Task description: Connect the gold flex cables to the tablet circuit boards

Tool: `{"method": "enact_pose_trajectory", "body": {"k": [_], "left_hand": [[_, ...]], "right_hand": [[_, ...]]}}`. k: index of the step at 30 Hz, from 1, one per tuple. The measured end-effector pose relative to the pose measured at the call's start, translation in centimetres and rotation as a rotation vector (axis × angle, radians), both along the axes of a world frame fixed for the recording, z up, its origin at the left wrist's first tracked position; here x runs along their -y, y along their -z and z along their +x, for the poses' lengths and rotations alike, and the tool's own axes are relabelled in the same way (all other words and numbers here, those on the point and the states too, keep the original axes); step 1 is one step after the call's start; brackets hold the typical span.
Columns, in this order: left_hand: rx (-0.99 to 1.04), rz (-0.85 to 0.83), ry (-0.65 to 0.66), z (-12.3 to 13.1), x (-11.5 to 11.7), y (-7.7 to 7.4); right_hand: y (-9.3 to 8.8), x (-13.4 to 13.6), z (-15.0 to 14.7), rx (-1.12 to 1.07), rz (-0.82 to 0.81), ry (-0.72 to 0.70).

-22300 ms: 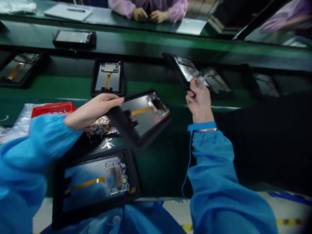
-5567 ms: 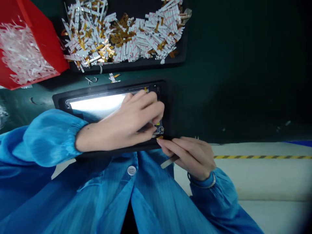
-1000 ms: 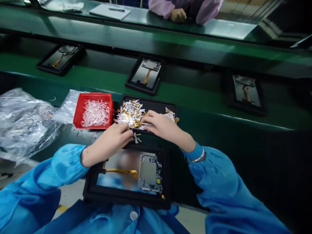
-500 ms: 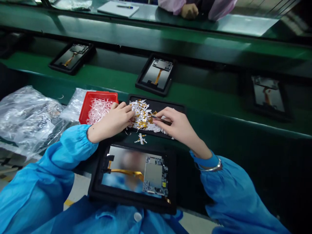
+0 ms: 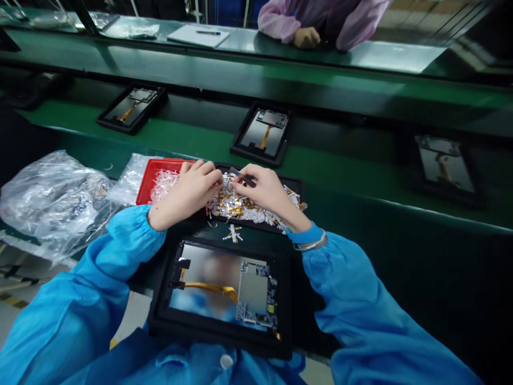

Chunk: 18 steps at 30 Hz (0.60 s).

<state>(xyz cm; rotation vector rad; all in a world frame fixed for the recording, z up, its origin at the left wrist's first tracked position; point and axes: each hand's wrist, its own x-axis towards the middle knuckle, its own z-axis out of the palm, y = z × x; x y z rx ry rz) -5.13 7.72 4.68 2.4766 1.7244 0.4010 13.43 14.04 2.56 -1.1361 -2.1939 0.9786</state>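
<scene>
Right hand (image 5: 266,191) pinches dark tweezers (image 5: 242,177) closed-fingered above the black tray (image 5: 295,184); left hand (image 5: 188,188), fingers curled, hold unclear, sits at the heap of crumpled white-and-gold film strips (image 5: 244,206) inside it.

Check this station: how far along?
Done: white shreds fill the red bin; the framed panel shows its amber ribbon. In hand: right hand pinches tweezers at the strip pile, left hand beside it. Left: the pile is uncleared; more framed panels sit on the green belt.
</scene>
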Motion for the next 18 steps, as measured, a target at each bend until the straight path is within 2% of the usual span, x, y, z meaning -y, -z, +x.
{"method": "enact_pose_trajectory", "body": {"k": [6, 9, 11, 14, 18], "left_hand": [[0.342, -0.180, 0.281, 1.7, -0.6, -1.4], [0.559, -0.287, 0.383, 2.8, 0.0, -2.0], [0.712, -0.316, 0.366, 3.9, 0.7, -1.9], [0.912, -0.308, 0.258, 5.8, 2.1, -1.0], [1.031, -0.354, 0.210, 7.6, 3.7, 0.0]], "right_hand": [[-2.7, 3.1, 4.1, -0.134, -0.140, -0.112], [-2.9, 4.7, 5.7, -0.298, -0.261, -0.058], [-2.5, 5.9, 6.3, -0.466, -0.316, 0.058], [-1.6, 8.0, 6.1, -0.688, -0.314, 0.215], [-1.0, 10.4, 5.3, -0.736, -0.096, 0.318]]}}
